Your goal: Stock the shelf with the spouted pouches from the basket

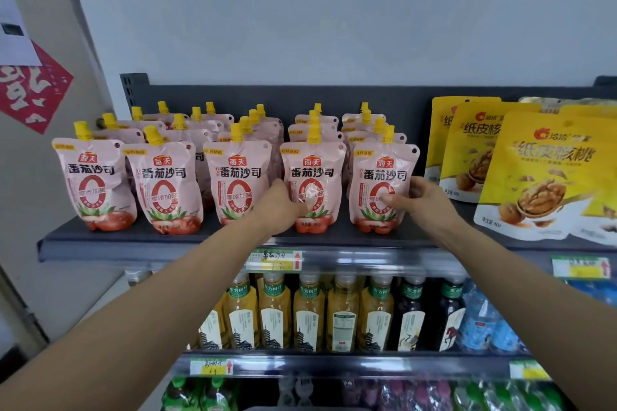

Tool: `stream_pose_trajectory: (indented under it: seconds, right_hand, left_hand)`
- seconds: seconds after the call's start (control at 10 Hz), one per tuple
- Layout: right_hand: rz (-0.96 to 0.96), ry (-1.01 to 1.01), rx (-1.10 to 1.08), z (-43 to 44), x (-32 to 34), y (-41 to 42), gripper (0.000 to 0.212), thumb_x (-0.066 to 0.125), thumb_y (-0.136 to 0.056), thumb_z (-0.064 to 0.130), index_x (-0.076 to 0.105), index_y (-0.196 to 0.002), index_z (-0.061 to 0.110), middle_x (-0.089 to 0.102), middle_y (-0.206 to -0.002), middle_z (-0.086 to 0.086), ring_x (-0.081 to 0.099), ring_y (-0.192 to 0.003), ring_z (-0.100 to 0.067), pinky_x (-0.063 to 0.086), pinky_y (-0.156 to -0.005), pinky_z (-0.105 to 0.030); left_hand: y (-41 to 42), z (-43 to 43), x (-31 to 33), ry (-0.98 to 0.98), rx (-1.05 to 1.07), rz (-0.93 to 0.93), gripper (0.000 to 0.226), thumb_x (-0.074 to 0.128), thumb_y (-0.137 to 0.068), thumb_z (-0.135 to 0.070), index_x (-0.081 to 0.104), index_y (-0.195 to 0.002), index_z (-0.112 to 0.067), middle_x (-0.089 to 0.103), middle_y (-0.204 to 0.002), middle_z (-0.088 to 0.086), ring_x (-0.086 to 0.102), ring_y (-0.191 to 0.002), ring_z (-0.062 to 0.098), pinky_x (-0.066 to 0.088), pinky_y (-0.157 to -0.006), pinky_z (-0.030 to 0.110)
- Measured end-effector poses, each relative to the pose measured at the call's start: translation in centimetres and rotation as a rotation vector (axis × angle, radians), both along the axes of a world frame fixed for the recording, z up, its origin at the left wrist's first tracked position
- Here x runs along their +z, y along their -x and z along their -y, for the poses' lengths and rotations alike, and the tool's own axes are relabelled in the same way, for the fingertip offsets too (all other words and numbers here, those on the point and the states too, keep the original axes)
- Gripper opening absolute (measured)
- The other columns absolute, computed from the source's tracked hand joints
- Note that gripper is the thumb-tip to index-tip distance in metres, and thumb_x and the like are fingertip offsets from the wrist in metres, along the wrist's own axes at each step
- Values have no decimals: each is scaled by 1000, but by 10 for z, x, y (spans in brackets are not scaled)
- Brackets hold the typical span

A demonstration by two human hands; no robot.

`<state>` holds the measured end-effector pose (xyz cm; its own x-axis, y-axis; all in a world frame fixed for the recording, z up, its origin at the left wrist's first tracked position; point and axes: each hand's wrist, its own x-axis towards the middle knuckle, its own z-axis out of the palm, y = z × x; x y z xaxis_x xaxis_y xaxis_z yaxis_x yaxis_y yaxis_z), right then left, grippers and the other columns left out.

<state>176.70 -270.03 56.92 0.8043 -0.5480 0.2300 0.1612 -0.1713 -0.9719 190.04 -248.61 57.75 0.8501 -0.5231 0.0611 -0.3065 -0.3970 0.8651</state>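
Several pink spouted pouches with yellow caps stand in rows on the dark top shelf. My left hand grips the lower left side of the fourth front pouch. At the right end of the front row, my right hand holds the last pouch, thumb on its front and fingers round its right edge. Both pouches stand upright on the shelf. The basket is out of view.
Yellow walnut bags stand right of the pouches, close to my right hand. Tea bottles fill the shelf below, with more bottles under that. Price tags line the shelf edge. A wall and a red paper sign lie to the left.
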Motion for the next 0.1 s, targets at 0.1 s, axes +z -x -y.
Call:
stream_pose_trajectory:
  seconds: [0.1]
  right_hand:
    - [-30,137,-190,-3,5,9,51,74,-76,14,53,-121,5,63,-113,-4,61,-96,-11,51,-77,-21]
  left_hand:
    - [2,-4,1,-6,35,46,48,66,-83,-16,46,-126,-7,58,-128,6,54,-117,24,45,-100,38]
